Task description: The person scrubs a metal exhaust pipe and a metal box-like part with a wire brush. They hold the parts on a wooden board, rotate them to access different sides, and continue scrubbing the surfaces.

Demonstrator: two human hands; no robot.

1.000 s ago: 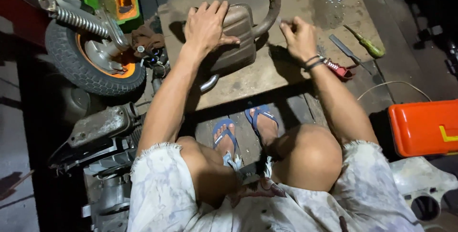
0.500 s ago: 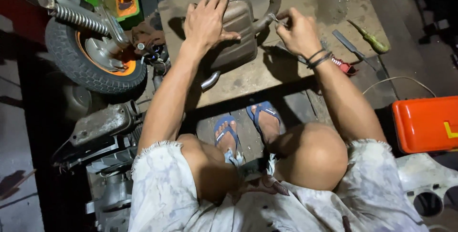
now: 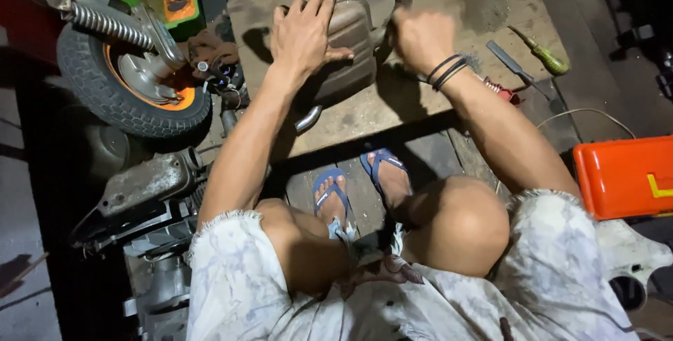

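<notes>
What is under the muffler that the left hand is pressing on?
The muffler lies on a worn wooden board, left hand flat on top. The board directly beneath it is covered from view.

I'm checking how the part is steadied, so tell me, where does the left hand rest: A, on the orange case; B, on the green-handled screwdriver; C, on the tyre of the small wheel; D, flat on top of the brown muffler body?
D: the left hand lies palm down, fingers spread, on the brown muffler body, apart from wheel, case and screwdriver.
</notes>
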